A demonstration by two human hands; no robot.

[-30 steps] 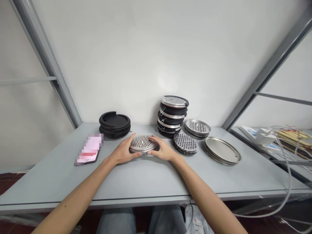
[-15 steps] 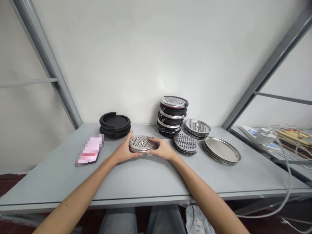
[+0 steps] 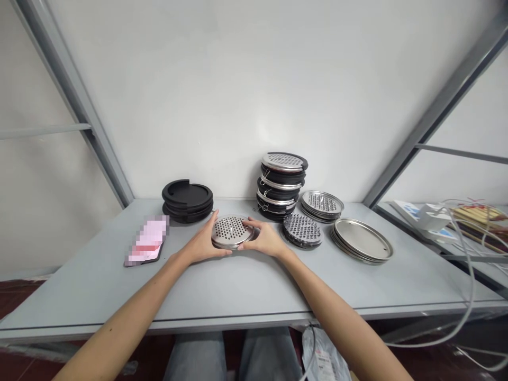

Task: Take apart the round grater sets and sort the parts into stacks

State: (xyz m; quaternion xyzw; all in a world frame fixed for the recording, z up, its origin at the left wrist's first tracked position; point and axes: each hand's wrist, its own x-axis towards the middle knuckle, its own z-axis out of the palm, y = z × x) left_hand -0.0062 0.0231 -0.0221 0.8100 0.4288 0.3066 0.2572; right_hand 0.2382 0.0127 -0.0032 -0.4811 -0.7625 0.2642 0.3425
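A short stack of round metal grater discs (image 3: 231,229), perforated on top, sits at the middle of the table. My left hand (image 3: 204,244) wraps round its left side, thumb along the front edge. From the right, my right hand (image 3: 265,239) grips the stack, with fingers on the top disc's rim and thumb at the front. To the right lie spiky grater discs (image 3: 302,230) and a pile of shiny grater discs (image 3: 322,203). Plain metal discs (image 3: 362,241) are stacked farther right. Behind stands a tall pile of black holders with metal discs (image 3: 282,182).
Black round holders (image 3: 187,200) are stacked at the back left. A phone with a pink, blurred screen (image 3: 148,239) lies on the grey table (image 3: 254,293) at left. White cables (image 3: 470,296) hang at the right, by a side shelf with a white adapter (image 3: 433,217).
The top disc sits slightly differently on the stack, its top face showing a bit more. Both hands stay round the stack. The camera view has shifted slightly.
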